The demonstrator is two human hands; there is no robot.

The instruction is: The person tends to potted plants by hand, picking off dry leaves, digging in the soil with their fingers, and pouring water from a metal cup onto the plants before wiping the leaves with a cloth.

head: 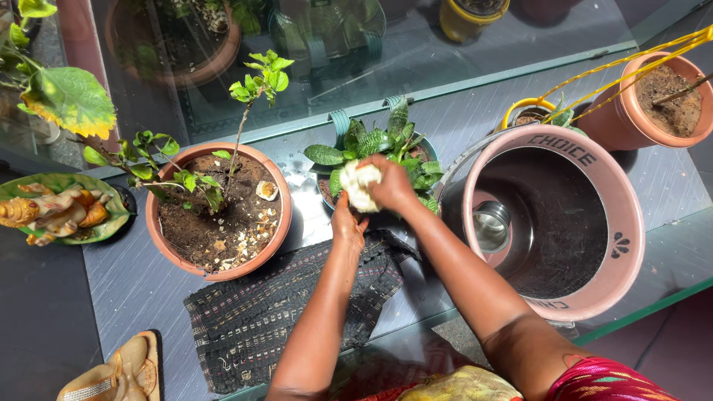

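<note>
The right hand [392,186] clamps a white cloth [359,186] over the small plant [386,145]; the left hand [347,223] steadies its pot [342,122], fingers closed on the rim. Hard wiping could tear leaves or tip it.

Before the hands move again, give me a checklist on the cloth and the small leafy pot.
1. White cloth in the right hand: ok, bunched in the grip.
2. Cloth on the leaves of the small leafy plant: ok.
3. Left hand at the near rim of the pot: ok; whether it holds it, cannot tell.
4. Pot upright: ok.
5. Black mat under the pot: cannot tell.
</note>
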